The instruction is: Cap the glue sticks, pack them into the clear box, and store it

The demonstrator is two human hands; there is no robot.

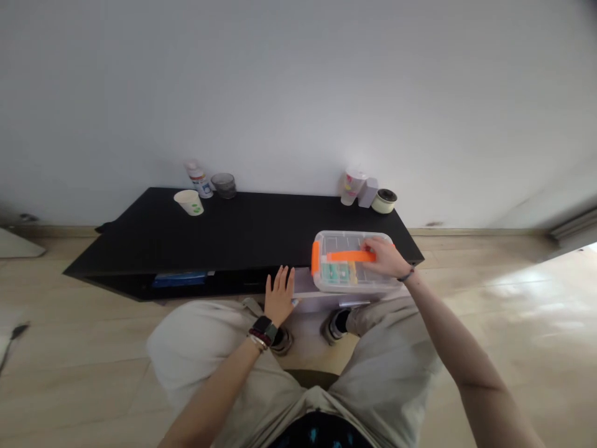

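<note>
Box [345, 267], clear, lidded, orange latch [316, 257] at left end: toward the cabinet's right end, over the front edge and the pale drawer [305, 303]; contact beneath, impossible to tell. Contents green and yellow through the lid, too blurred to name.

Right hand [383, 256]: fingers closed on the orange handle [347, 256], near its right end.

Left hand [278, 302]: fingers spread, holding nothing, laid at the drawer's left part.

Cabinet [261, 230], black. At back left: paper cup [190, 204], bottle [200, 182], glass [224, 186]. At back right: plastic cup [353, 186], carton [368, 193], pot [383, 203].

Handling, as judged: better to grip nearer the handle's middle, against tipping. Best to keep the box level, for the loose contents; to steady the drawer with the left; to keep fingertips out from between box and rim.
</note>
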